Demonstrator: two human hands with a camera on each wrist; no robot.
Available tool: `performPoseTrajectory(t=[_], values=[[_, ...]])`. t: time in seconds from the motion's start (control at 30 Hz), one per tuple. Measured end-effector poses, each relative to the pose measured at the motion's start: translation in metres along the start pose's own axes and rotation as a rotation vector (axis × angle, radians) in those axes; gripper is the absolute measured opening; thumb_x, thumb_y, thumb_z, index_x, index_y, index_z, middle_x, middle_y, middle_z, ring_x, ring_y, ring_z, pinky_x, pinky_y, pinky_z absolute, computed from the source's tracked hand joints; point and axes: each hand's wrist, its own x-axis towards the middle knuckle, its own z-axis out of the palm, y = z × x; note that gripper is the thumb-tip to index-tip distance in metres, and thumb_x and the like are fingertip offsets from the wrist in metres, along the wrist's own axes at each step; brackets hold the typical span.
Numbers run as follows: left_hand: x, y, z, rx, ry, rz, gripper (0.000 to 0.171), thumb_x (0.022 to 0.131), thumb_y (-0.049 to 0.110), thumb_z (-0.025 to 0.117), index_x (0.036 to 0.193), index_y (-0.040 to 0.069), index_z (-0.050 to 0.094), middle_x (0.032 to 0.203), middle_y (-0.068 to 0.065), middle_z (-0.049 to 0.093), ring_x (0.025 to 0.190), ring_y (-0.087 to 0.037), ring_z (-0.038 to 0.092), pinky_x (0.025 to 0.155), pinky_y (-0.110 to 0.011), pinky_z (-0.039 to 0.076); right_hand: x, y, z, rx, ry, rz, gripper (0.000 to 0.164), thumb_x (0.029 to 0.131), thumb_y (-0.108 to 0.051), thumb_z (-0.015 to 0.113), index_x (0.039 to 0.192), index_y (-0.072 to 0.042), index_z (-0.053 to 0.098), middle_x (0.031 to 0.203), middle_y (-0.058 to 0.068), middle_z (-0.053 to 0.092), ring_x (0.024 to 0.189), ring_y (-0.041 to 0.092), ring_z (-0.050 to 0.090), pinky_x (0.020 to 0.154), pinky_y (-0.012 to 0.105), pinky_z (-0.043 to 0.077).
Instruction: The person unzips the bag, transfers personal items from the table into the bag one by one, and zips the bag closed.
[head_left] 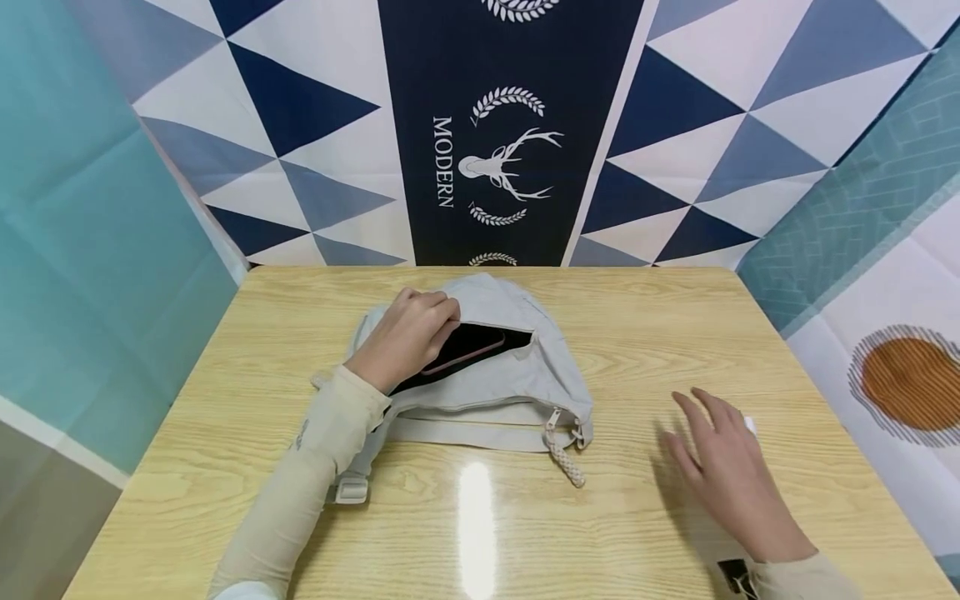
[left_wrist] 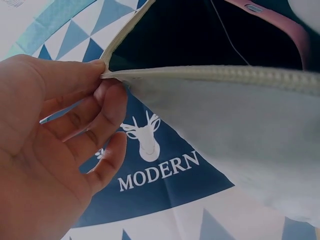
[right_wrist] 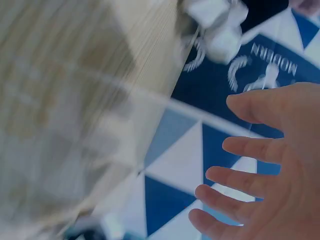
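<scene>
A light grey fabric bag [head_left: 517, 367] lies on the wooden table, its zipped mouth gaping over a dark lining. Inside rests a flat dark thing with a pink rim [head_left: 480, 354], like a phone in a case; part of it is hidden by the bag's front. My left hand [head_left: 408, 333] pinches the corner of the zipper edge [left_wrist: 200, 73] between thumb and fingers, lifting it. To the right of the bag, my right hand [head_left: 723, 471] hovers over the table, fingers spread and holding nothing. A small white thing [head_left: 751, 426] shows just behind it, mostly covered.
A braided cord pull [head_left: 562, 458] hangs from the bag's zipper onto the wooden table [head_left: 600, 533]. A strap buckle [head_left: 351, 489] lies at the bag's lower left. Patterned cloth [head_left: 330, 125] rises behind the table, with more cloth at both sides.
</scene>
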Motion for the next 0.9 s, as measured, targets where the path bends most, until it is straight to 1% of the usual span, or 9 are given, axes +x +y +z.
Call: performPoseTrajectory(t=[0.1, 0.23, 0.3, 0.37, 0.47, 0.57, 0.73, 0.8, 0.9], values=[[-0.002, -0.001, -0.001, 0.007, -0.004, -0.008, 0.012, 0.096, 0.007, 0.065, 0.085, 0.011, 0.064, 0.081, 0.000, 0.064, 0.072, -0.013, 0.056, 0.077, -0.037, 0.043, -0.009, 0.015, -0.002, -0.001, -0.010, 0.084, 0.055, 0.086, -0.006, 0.073, 0.134, 0.008, 0.050, 0.128, 0.038, 0.048, 0.113, 0.058, 0.044, 0.088, 0.069, 0.036], [-0.002, -0.002, -0.002, 0.011, -0.012, -0.008, 0.013, 0.096, 0.006, 0.064, 0.084, 0.011, 0.063, 0.080, 0.001, 0.062, 0.071, -0.012, 0.053, 0.077, -0.036, 0.042, -0.021, 0.033, -0.005, 0.006, -0.076, 0.244, 0.052, 0.092, -0.009, 0.067, 0.134, 0.012, 0.047, 0.124, 0.042, 0.047, 0.106, 0.063, 0.042, 0.083, 0.072, 0.035], [-0.001, -0.002, -0.002, 0.012, -0.014, -0.006, 0.013, 0.096, 0.006, 0.064, 0.084, 0.011, 0.063, 0.080, 0.001, 0.061, 0.071, -0.012, 0.052, 0.077, -0.036, 0.041, -0.025, 0.041, -0.006, 0.000, -0.109, 0.307, 0.050, 0.092, -0.010, 0.066, 0.132, 0.014, 0.046, 0.120, 0.043, 0.046, 0.100, 0.064, 0.044, 0.078, 0.072, 0.037], [-0.001, -0.003, -0.002, 0.009, -0.015, -0.007, 0.014, 0.097, 0.006, 0.063, 0.084, 0.011, 0.063, 0.080, 0.001, 0.061, 0.071, -0.012, 0.051, 0.077, -0.036, 0.040, -0.027, 0.048, -0.006, -0.007, -0.152, 0.350, 0.050, 0.092, -0.010, 0.066, 0.130, 0.016, 0.046, 0.114, 0.045, 0.047, 0.093, 0.063, 0.047, 0.072, 0.069, 0.041], [0.001, -0.003, -0.002, 0.000, -0.016, -0.008, 0.014, 0.097, 0.006, 0.063, 0.084, 0.011, 0.062, 0.080, 0.001, 0.061, 0.070, -0.012, 0.051, 0.076, -0.036, 0.040, -0.030, 0.058, -0.006, -0.010, -0.226, 0.393, 0.048, 0.091, -0.008, 0.067, 0.126, 0.015, 0.045, 0.102, 0.044, 0.051, 0.082, 0.058, 0.054, 0.061, 0.064, 0.045], [0.001, -0.003, -0.002, -0.004, -0.017, -0.008, 0.014, 0.097, 0.006, 0.063, 0.084, 0.011, 0.063, 0.080, 0.001, 0.061, 0.070, -0.013, 0.051, 0.076, -0.036, 0.040, -0.031, 0.065, -0.006, -0.008, -0.308, 0.421, 0.051, 0.089, -0.006, 0.068, 0.127, 0.016, 0.041, 0.095, 0.043, 0.054, 0.080, 0.056, 0.058, 0.059, 0.060, 0.046], [0.000, -0.004, -0.002, -0.003, -0.025, -0.016, 0.012, 0.097, 0.006, 0.064, 0.086, 0.010, 0.065, 0.081, 0.000, 0.063, 0.071, -0.013, 0.053, 0.076, -0.036, 0.041, -0.032, 0.071, -0.004, -0.004, -0.343, 0.429, 0.056, 0.087, -0.007, 0.070, 0.130, 0.016, 0.043, 0.096, 0.042, 0.058, 0.084, 0.058, 0.059, 0.061, 0.062, 0.046], [0.000, -0.004, -0.001, -0.002, -0.027, -0.019, 0.011, 0.097, 0.006, 0.064, 0.086, 0.010, 0.066, 0.082, 0.000, 0.063, 0.071, -0.013, 0.054, 0.075, -0.036, 0.041, -0.034, 0.073, -0.005, 0.005, -0.355, 0.433, 0.057, 0.089, -0.012, 0.070, 0.132, 0.015, 0.044, 0.098, 0.042, 0.059, 0.086, 0.058, 0.059, 0.061, 0.061, 0.046], [0.000, -0.004, -0.004, 0.001, -0.028, -0.020, 0.011, 0.097, 0.007, 0.064, 0.086, 0.010, 0.065, 0.082, 0.000, 0.063, 0.071, -0.013, 0.053, 0.075, -0.036, 0.041, -0.035, 0.071, -0.011, 0.013, -0.358, 0.440, 0.059, 0.093, -0.022, 0.069, 0.133, 0.014, 0.045, 0.091, 0.034, 0.062, 0.082, 0.050, 0.060, 0.058, 0.057, 0.046]])
